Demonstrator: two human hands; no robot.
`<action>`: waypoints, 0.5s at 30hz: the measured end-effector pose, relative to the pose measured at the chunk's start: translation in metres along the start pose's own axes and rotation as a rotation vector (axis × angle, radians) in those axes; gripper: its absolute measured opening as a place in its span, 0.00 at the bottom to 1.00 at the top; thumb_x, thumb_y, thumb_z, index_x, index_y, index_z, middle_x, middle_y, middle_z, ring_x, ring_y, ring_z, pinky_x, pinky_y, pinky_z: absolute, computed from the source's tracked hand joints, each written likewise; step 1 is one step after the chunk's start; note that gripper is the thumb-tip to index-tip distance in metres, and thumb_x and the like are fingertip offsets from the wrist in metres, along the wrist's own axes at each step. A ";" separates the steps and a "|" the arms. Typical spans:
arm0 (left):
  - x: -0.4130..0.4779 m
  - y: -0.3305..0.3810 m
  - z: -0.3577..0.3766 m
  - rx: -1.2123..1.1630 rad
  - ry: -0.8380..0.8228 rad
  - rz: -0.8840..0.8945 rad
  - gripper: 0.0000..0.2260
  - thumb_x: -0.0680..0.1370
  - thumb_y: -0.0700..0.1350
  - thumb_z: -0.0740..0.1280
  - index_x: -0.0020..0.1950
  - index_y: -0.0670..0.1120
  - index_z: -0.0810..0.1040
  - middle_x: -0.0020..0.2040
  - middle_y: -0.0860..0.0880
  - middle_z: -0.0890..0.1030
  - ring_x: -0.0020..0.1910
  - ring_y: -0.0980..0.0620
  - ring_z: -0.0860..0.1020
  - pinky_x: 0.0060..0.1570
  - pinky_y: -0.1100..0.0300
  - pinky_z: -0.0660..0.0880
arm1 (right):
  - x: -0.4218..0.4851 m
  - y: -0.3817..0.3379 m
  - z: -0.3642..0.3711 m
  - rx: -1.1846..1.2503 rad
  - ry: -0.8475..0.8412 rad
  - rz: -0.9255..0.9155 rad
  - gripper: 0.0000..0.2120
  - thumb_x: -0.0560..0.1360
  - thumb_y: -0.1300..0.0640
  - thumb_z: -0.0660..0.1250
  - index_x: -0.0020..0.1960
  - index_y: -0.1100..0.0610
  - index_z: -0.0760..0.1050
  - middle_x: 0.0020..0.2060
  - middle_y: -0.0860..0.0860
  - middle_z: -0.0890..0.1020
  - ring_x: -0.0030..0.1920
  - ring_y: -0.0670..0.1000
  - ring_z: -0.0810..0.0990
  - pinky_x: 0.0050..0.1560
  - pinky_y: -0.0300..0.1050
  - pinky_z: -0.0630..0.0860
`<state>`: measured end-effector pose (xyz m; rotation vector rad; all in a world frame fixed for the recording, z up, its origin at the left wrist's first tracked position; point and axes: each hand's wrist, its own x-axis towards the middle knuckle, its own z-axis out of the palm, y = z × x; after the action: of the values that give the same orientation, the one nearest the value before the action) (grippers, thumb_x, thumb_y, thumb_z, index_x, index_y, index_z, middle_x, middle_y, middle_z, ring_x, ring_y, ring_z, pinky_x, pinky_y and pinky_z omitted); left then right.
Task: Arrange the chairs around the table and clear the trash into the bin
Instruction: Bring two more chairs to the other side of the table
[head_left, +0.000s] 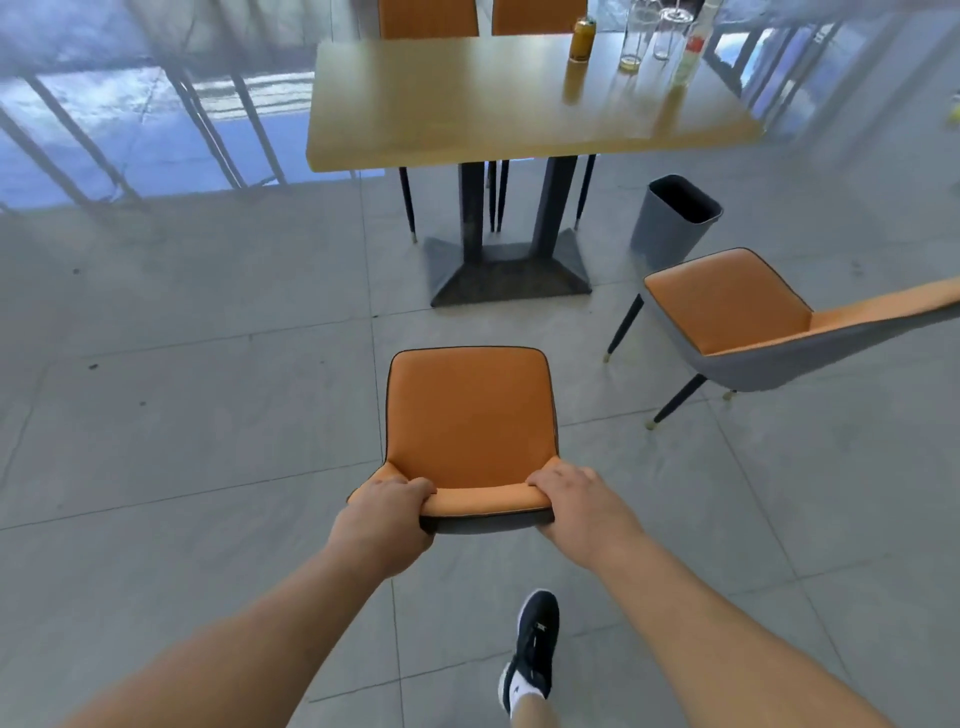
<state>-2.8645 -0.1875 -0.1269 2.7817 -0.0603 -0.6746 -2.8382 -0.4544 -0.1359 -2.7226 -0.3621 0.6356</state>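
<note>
Orange chair sits directly ahead of both hands, its seat stretching away from them toward the table, so its long axis runs straight from the person to the table's near edge and its front faces the table. The left hand is closed over the left corner of the backrest's top rim, fingers curled over the orange front and the thumb side on the grey back; the right hand grips the right corner the same way, so the chair is held at both ends of its back. Beyond the hands, bare grey floor tiles lie between the seat's front edge and the table's dark pedestal base, with nothing on that strip. Out past the right hand, a second orange chair stands askew, its seat turned toward the left and its grey-backed rest running off the right edge of view. Just beyond it, near the table's right side, stands a grey bin, open-topped and tilted in this wide view. Farthest from the hands, on the table's far right part, stand a golden can, a clear tall glass with a little yellow liquid, a second clear glass and a bottle with a red label; the writing on them is too blurred to read. Two more orange chair backs show behind the table. A dark shoe steps below the right forearm.
</note>
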 end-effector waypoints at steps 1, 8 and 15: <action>0.014 0.001 -0.007 -0.003 0.002 -0.008 0.11 0.77 0.53 0.65 0.59 0.61 0.76 0.50 0.58 0.76 0.50 0.53 0.73 0.44 0.54 0.76 | 0.016 0.003 -0.009 -0.004 -0.006 -0.014 0.17 0.78 0.51 0.67 0.66 0.43 0.73 0.63 0.45 0.75 0.62 0.54 0.70 0.59 0.52 0.75; 0.123 0.013 -0.070 -0.071 0.012 -0.070 0.15 0.78 0.52 0.66 0.64 0.62 0.76 0.56 0.57 0.78 0.54 0.52 0.75 0.54 0.52 0.77 | 0.135 0.031 -0.082 -0.024 -0.060 -0.091 0.17 0.79 0.56 0.66 0.66 0.45 0.73 0.60 0.46 0.74 0.63 0.55 0.69 0.60 0.54 0.76; 0.239 0.003 -0.124 -0.081 0.058 -0.096 0.15 0.78 0.51 0.67 0.64 0.62 0.76 0.57 0.58 0.78 0.54 0.53 0.75 0.51 0.55 0.77 | 0.257 0.041 -0.143 -0.078 -0.088 -0.111 0.17 0.79 0.53 0.67 0.67 0.46 0.72 0.60 0.47 0.75 0.63 0.54 0.70 0.60 0.55 0.76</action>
<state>-2.5950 -0.1836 -0.1263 2.7385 0.1103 -0.6053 -2.5412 -0.4475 -0.1281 -2.7312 -0.5662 0.7259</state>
